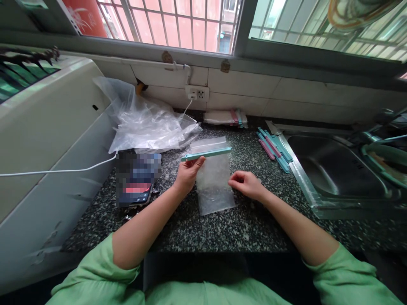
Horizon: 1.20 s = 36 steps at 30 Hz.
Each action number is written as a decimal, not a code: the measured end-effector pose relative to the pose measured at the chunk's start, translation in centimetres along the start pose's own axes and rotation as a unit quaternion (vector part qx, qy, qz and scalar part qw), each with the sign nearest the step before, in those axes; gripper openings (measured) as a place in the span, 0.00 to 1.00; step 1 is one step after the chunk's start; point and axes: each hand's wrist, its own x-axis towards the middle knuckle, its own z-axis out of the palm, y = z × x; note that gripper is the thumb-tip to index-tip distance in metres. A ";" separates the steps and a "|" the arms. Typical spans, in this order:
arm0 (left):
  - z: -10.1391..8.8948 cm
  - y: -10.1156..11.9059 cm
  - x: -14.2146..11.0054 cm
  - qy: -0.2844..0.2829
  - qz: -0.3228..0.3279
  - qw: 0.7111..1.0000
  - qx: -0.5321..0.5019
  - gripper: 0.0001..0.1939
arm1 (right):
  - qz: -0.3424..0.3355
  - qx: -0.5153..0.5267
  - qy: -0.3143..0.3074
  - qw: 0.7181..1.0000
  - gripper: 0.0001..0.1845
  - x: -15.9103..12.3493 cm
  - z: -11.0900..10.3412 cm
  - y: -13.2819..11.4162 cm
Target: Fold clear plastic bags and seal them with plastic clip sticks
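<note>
Head camera shows two hands and one clear bag (216, 199) under them. One blue-green clip (216, 152) lies across the upper part of this bag; the left hand (187, 173) has its thumb and fingers closed on the clip's left end. The right hand (246, 184) has fingers curled, with tips together at the bag's right edge; whether they pinch it, I cannot tell. Well right of these fingers are several loose clips (280, 154), overlapping, so exact count is not clear, and one sink (333, 165). Left of the left fingers is one phone (138, 182), and beyond it one plastic heap (149, 127).
</note>
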 end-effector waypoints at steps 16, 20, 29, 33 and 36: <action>-0.2 -1.7 -0.1 -0.071 -0.060 0.991 0.099 0.19 | -0.297 -0.349 0.294 0.839 0.08 2.1 -0.1 2.4; -0.1 -1.7 0.4 -0.106 -0.060 0.975 0.187 0.18 | -0.305 -0.377 0.300 0.822 0.09 3.3 -1.2 3.3; 2.1 -0.5 3.6 -0.163 -0.217 0.913 0.305 0.05 | -0.198 -0.390 0.328 0.838 0.13 6.5 -3.6 5.5; 2.9 -0.4 6.3 -0.136 -0.230 0.920 0.286 0.05 | -0.118 -0.391 0.339 0.848 0.12 8.1 -4.7 6.2; 3.1 -0.7 8.0 -0.106 -0.192 0.942 0.253 0.06 | -0.065 -0.387 0.363 0.845 0.11 9.0 -5.1 6.5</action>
